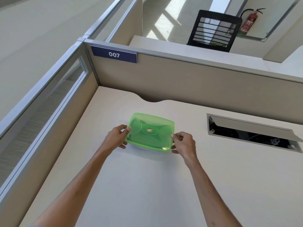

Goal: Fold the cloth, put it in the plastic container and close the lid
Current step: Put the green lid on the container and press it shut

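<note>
A plastic container with a translucent green lid [150, 131] stands on the pale desk [147, 185], a little beyond the middle. The lid lies flat on top and bears a small round label at its centre. My left hand [117, 138] grips the container's left edge, thumb on the lid's rim and fingers under the side. My right hand [184, 144] grips the right near corner the same way. The container's clear body is mostly hidden under the lid. No cloth shows outside it; I cannot tell through the green lid what is inside.
A cable slot with an open metal flap [250, 133] is set into the desk at the right. Beige partition walls [180, 79] with a "007" sign [114, 54] close the desk at the back and left. A black mesh chair back [214, 31] stands beyond.
</note>
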The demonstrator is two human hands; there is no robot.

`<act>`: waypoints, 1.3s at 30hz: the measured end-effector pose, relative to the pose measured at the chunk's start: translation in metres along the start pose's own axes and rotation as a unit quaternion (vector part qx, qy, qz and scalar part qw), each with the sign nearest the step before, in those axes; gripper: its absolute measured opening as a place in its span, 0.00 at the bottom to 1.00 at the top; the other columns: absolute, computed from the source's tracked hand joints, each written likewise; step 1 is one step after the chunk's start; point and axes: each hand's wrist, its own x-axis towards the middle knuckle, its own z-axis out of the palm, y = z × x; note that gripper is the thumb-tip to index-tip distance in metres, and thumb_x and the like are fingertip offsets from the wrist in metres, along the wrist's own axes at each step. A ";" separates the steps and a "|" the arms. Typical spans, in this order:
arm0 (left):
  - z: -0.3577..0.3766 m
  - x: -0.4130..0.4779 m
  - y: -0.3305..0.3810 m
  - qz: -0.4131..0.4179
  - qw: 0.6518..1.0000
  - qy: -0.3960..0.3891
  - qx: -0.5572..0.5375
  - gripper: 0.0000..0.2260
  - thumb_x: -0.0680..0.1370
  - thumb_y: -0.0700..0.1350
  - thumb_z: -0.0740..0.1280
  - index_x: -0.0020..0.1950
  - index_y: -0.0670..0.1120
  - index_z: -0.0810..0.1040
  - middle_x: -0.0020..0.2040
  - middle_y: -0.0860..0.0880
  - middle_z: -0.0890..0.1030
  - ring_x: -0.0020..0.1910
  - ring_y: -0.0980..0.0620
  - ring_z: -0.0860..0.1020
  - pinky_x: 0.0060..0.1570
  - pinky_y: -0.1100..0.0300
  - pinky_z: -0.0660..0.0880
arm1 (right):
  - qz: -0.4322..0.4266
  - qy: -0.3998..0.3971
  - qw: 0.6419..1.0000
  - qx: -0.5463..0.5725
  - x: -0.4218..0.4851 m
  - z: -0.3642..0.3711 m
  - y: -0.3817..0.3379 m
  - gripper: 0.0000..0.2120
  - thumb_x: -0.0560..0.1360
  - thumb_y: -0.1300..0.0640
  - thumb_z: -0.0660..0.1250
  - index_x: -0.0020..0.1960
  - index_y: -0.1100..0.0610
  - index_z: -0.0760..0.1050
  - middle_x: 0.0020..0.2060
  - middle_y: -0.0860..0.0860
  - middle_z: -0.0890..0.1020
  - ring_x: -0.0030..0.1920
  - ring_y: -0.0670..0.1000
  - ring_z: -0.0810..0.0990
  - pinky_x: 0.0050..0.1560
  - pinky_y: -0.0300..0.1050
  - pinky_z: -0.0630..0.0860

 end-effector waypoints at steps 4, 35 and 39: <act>-0.003 -0.001 -0.001 -0.005 0.998 -0.048 -0.042 0.22 0.90 0.50 0.66 0.84 0.44 0.74 0.66 0.38 0.85 0.47 0.43 0.85 0.59 0.43 0.87 | -0.035 0.011 0.999 -0.034 -0.002 0.000 0.000 0.07 0.83 0.54 0.75 0.54 0.58 0.84 0.42 0.47 0.86 0.36 0.59 0.90 0.52 0.63 0.88; -0.029 0.000 0.010 -0.091 0.986 -0.140 -0.015 0.30 0.84 0.59 0.72 0.83 0.47 0.75 0.72 0.43 0.83 0.61 0.44 0.88 0.60 0.44 0.87 | 0.108 -0.221 0.968 0.052 0.002 -0.036 0.009 0.16 0.82 0.55 0.76 0.58 0.70 0.84 0.51 0.67 0.90 0.48 0.59 0.90 0.58 0.52 0.88; -0.035 0.013 0.023 -0.076 0.993 -0.087 0.012 0.35 0.83 0.68 0.67 0.82 0.46 0.75 0.75 0.43 0.80 0.67 0.41 0.83 0.62 0.43 0.84 | 0.056 -0.121 0.990 0.052 0.019 -0.033 -0.003 0.16 0.84 0.51 0.74 0.57 0.65 0.84 0.52 0.61 0.90 0.50 0.57 0.91 0.56 0.54 0.88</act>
